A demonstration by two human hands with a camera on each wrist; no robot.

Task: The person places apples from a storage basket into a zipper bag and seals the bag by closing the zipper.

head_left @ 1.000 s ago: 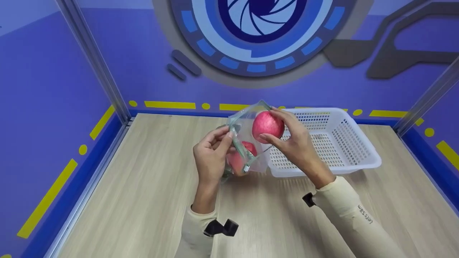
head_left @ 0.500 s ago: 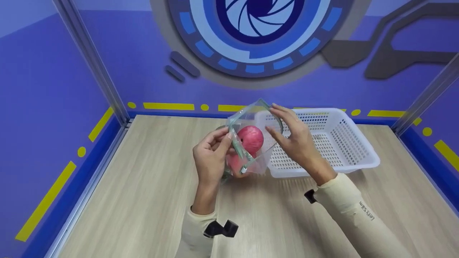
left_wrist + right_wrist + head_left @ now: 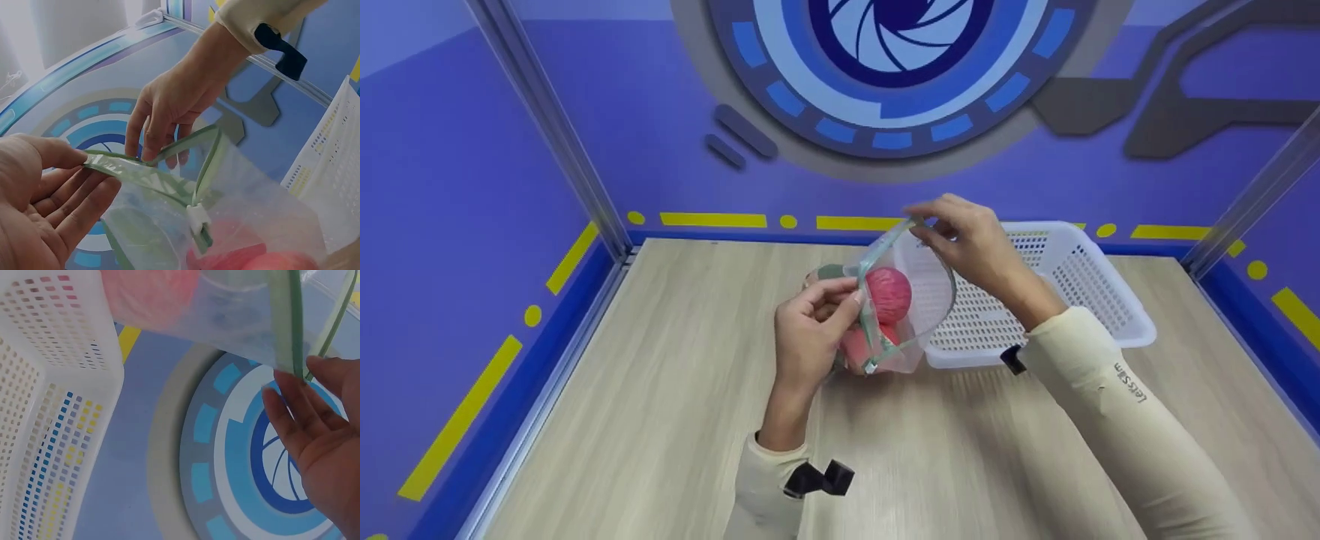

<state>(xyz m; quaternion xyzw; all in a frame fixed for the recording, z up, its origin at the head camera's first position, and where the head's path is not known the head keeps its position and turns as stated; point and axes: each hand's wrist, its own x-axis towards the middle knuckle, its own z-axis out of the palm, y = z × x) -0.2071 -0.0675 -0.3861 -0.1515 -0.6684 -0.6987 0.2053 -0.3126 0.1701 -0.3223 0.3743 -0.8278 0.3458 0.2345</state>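
A clear zip bag (image 3: 930,300) with a green-edged mouth is held up between both hands, its mouth spread apart. My left hand (image 3: 806,337) pinches the near left rim between thumb and fingers. At the far corner of the mouth, my right hand (image 3: 982,244) pinches the rim; the right wrist view shows thumb and fingertips (image 3: 287,382) at that corner. Inside the bag sits a red apple (image 3: 889,294), above another red fruit (image 3: 858,346) partly hidden by the bag's edge. A white zip slider (image 3: 198,218) hangs at the near end of the rim.
A white perforated plastic basket (image 3: 1110,300) stands right of the bag, partly behind my right hand. Something green (image 3: 831,271) shows behind the left fingers, its kind unclear. Blue printed walls (image 3: 780,191) border the wooden tabletop (image 3: 682,375).
The right hand let go of the apple, which dropped into the bag onto the other fruit. That hand then moved up to the bag's far corner and took hold of the rim.
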